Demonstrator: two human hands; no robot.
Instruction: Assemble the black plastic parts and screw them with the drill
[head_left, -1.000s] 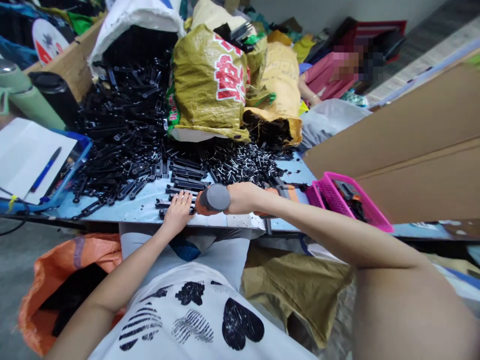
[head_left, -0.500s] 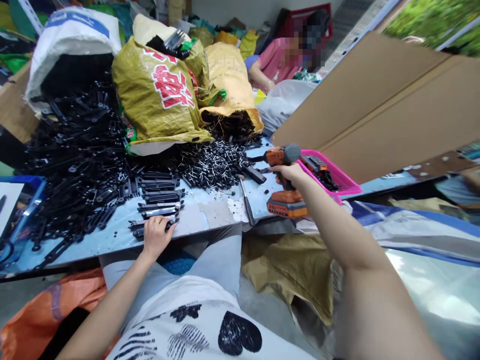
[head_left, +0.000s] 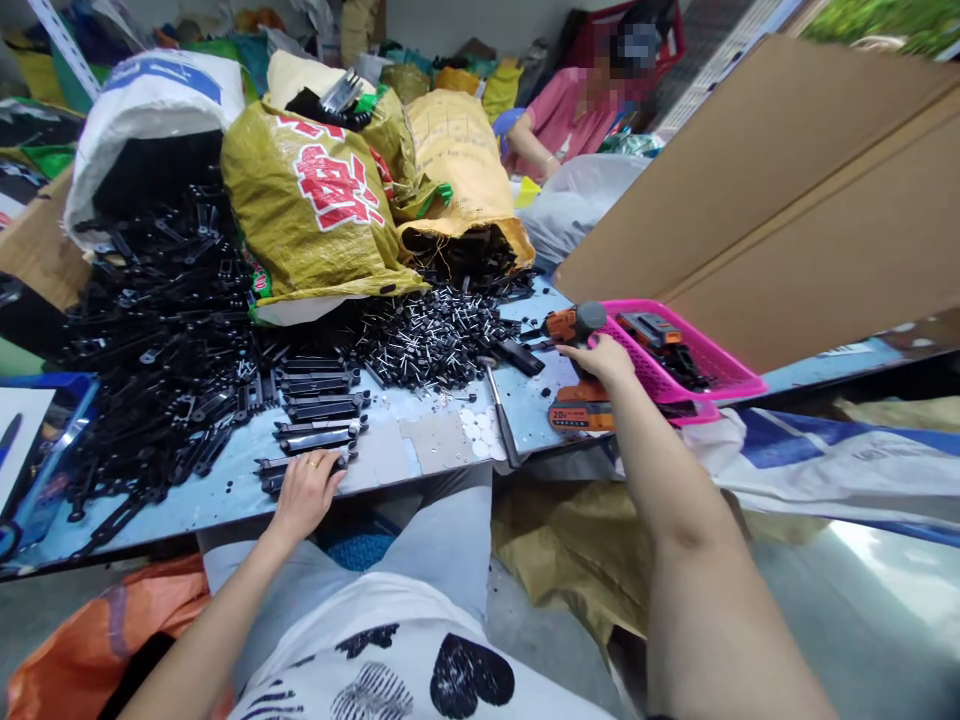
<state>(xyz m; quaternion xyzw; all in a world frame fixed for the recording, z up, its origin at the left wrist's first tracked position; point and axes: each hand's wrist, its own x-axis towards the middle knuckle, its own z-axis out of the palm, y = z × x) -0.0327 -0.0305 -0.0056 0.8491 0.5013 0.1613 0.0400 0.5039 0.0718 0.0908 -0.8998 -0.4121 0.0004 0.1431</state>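
Note:
My left hand (head_left: pixel 306 492) is at the table's front edge, its fingers curled over the nearest black plastic part (head_left: pixel 271 484) of a row. Behind it, several similar black parts (head_left: pixel 321 408) lie side by side. My right hand (head_left: pixel 611 362) is closed round the handle of an orange and black cordless drill (head_left: pixel 574 322), whose nose points left. The drill's orange battery base (head_left: pixel 579 414) is low over or on the table; I cannot tell which. Left of the drill lie a loose black block (head_left: pixel 520 357) and a hammer-like tool with a dark handle (head_left: pixel 504 425).
Small black pieces with metal pins (head_left: pixel 439 335) are heaped mid-table. Black parts (head_left: pixel 165 330) spill from a white sack (head_left: pixel 161 85) at left. A yellow sack (head_left: pixel 300 220), a pink basket (head_left: pixel 739 382) and a cardboard sheet (head_left: pixel 750 200) stand around. A person in pink (head_left: pixel 566 115) sits behind.
The view has shifted slightly. My right hand and the drill appear a little farther right and lower, still together. My left hand stays at the front of the row.

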